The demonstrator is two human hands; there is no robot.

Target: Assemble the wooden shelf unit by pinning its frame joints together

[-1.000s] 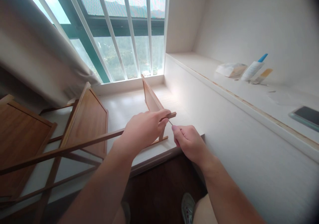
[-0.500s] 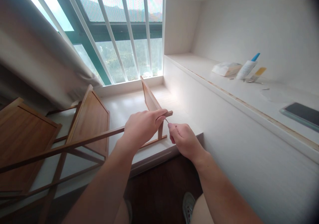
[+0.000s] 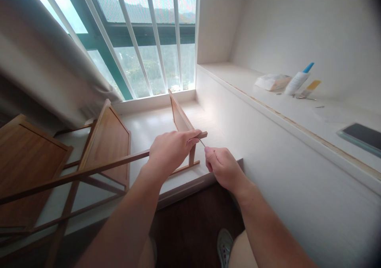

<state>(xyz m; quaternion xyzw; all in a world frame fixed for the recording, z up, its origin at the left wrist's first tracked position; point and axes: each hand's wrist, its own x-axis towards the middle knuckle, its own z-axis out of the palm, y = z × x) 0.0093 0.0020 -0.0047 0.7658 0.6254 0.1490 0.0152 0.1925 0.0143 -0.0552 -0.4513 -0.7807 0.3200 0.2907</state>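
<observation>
Wooden rack: [image 3: 105, 141] on the white window ledge [image 3: 145, 121], set on its side; its left part runs out of view, and its right end stands near the ledge's front right corner.
Upper rail: [image 3: 113, 165] slants above the ledge's front edge, its tip projecting past the rightmost panel [image 3: 180, 115].
Left hand: [image 3: 169, 151] palm down, wrapped over the rail close to its tip, thumb beneath.
Right hand: [image 3: 220, 162] clenched around a thin metal tool [image 3: 202, 142]; the grip end is hidden inside the fist.
Tool contact: the shaft reaches the rail by the left thumb; whether it enters the wood cannot be told.
Handling, judged: stiff, dry timber, fairly light for its length but awkward; slim rails could crack or twist under side load.
Hold, judged: best on the rail beside a panel joint, not at the bare tip; the tool shaft looks stiff and may slip.
Side shelf: [image 3: 226, 71] a phone [image 3: 361, 137] near its front edge, a white tube [image 3: 297, 83] and a packet [image 3: 272, 82] farther back.
</observation>
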